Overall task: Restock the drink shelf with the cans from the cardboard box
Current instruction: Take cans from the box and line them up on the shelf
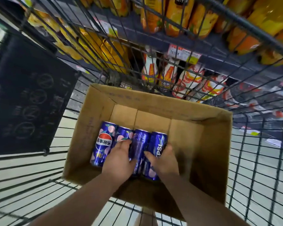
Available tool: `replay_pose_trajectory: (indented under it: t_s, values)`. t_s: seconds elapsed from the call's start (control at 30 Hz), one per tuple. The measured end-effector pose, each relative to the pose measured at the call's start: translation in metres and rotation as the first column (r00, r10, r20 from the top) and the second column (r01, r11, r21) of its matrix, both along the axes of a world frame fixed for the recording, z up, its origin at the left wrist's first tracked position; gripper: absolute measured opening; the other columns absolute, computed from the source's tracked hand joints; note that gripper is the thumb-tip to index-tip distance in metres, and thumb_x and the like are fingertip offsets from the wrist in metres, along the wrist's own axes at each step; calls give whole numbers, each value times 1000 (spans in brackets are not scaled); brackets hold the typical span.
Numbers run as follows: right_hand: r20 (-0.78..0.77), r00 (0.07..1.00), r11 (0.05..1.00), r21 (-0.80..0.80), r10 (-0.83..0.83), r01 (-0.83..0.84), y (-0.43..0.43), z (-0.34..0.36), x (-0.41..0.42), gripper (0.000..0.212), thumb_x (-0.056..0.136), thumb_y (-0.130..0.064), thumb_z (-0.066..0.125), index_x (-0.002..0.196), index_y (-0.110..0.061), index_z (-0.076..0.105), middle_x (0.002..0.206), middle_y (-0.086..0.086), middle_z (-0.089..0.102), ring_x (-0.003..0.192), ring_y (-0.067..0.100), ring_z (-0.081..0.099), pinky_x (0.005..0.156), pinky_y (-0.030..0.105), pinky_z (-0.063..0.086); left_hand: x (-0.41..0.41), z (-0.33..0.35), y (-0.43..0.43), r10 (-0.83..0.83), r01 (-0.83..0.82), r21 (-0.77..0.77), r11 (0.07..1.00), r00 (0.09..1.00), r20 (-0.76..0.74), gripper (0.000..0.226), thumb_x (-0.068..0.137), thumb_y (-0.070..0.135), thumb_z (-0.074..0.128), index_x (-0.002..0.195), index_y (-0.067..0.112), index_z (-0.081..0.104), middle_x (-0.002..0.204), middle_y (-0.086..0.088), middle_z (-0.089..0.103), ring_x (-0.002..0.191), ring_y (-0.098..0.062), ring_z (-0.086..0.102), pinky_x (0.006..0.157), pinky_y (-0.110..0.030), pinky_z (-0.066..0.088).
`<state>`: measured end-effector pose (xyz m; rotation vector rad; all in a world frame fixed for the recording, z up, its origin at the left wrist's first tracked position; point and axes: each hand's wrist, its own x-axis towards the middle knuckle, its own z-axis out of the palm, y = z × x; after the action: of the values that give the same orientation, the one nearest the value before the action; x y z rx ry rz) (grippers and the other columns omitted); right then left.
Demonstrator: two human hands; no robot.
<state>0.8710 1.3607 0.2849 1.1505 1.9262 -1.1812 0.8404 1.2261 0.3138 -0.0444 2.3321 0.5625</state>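
Note:
An open cardboard box (203, 144) sits in a wire shopping cart. Several blue Pepsi cans lie side by side at the box's near left. The leftmost can (102, 142) shows its round logo. My left hand (119, 157) wraps over the second can (123, 133), fingers touching the third can (139, 142). My right hand (164, 159) grips the rightmost can (158, 144), which reads PEPSI. Both forearms reach in from the bottom of the view. The right half of the box floor is bare cardboard.
The wire cart (260, 160) surrounds the box, with a dark folded seat panel (28, 101) at the left. Beyond the cart's front are shelves (219, 62) of orange juice bottles (175, 17) and white-and-orange bottles (167, 75). Price tags (183, 53) line the shelf edge.

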Motion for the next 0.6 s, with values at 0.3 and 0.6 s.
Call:
replay_pose_trajectory:
  t_s: [0.3, 0.6]
  values:
    - [-111, 993, 998, 46, -24, 30, 45, 33, 9, 58, 70, -32, 76, 117, -26, 43, 110, -2, 58, 100, 19, 60, 89, 41, 52, 11, -8, 39, 202, -198, -44, 979, 973, 108, 92, 78, 27, 69, 149, 13, 12, 142, -13, 38, 131, -31, 36, 111, -40, 33]
    - [-160, 987, 998, 47, -26, 34, 58, 36, 12, 69, 67, -43, 75, 125, -27, 41, 118, -3, 57, 108, 18, 57, 93, 41, 49, 17, -30, 74, 249, -242, -56, 969, 938, 241, 64, 73, 30, 71, 126, 10, 40, 130, -12, 45, 124, -32, 45, 102, -42, 41]
